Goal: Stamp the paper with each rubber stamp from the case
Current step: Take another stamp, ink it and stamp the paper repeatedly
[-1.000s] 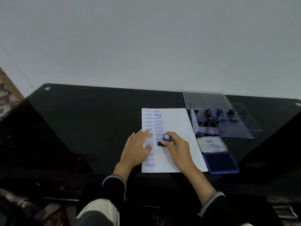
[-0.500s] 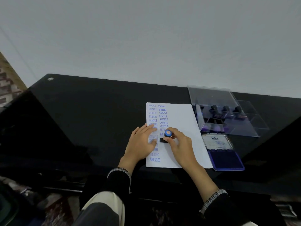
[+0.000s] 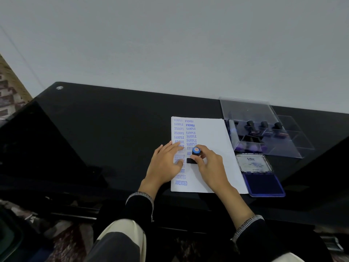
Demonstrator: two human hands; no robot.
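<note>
Right of the frame's centre, the right hand (image 3: 211,165) grips a rubber stamp (image 3: 194,156) by its blue-capped handle, its black base set down on the paper (image 3: 209,137), apparently to add a mark below the second column of blue imprints. The left hand (image 3: 166,163) lies flat with straight fingers on the sheet's left column, likely to keep it from sliding on the glossy black surface (image 3: 113,129). To the right, the clear case (image 3: 264,129) holds more stamps, with the open ink pad (image 3: 262,182) below it, handy for re-inking.
</note>
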